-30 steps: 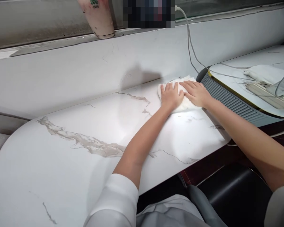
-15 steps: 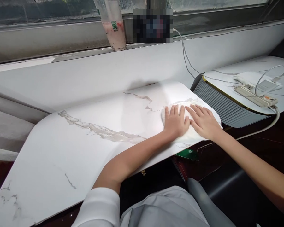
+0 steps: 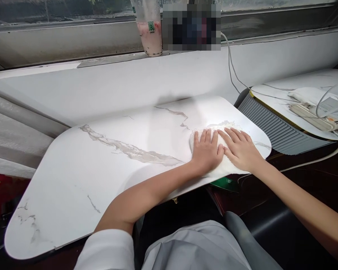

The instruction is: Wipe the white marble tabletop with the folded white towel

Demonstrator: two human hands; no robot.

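A white cloth [image 3: 224,165] lies spread on the right part of a white marble-patterned tabletop [image 3: 124,180]. My left hand [image 3: 207,150] rests flat on the cloth's left half, fingers stretched toward the window. Beside it my right hand [image 3: 241,150] presses flat on the cloth's right half, its fingers spread and pointing up and left. The thumb of my left hand is close to or touching my right hand. Neither hand grips the cloth; the part of it under my palms is hidden.
A plastic cup with pink drink [image 3: 152,37] stands on the window ledge beside a blurred-out object [image 3: 191,28]. On the right, a second table [image 3: 270,92] holds a power strip [image 3: 315,117] and cables. A grey chair arm [image 3: 242,232] is near my body.
Both hands and the cloth have slid slightly left and toward my body across the tabletop. The view has also turned a little left.
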